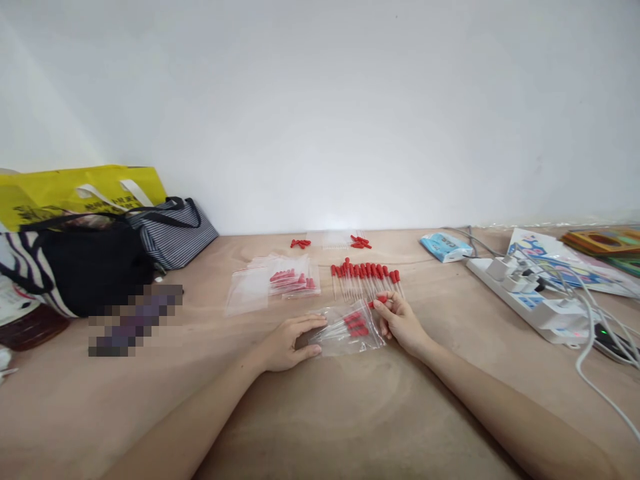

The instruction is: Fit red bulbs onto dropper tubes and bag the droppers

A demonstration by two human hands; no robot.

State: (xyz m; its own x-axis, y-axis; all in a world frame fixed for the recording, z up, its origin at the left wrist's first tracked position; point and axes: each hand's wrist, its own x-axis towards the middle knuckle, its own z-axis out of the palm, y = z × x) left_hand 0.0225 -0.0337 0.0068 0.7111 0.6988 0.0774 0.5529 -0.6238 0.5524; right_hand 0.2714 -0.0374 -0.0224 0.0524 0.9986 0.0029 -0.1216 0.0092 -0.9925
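A clear zip-lock bag [327, 343] lies in front of me with several red-bulbed glass droppers [356, 324] inside it. My left hand [290, 343] holds the bag by its left end, fingers on top and thumb at the lower edge. At the bag's right, open end, my right hand [400, 323] pinches a dropper by its red bulb [382, 298]; its thin tube points left into the bag mouth. Just beyond, a row of loose droppers [367, 271] lies with bulbs facing away. Filled bags [295, 280] are stacked to the left of that row.
Small piles of red bulbs [301, 244] lie at the back beside flat clear bags [330, 239]. On the right are a blue tissue pack [445, 247], a white power strip [520, 293] with cables, and booklets [545, 257]. Bags [177, 233] and a blurred-out object [135, 321] occupy the left.
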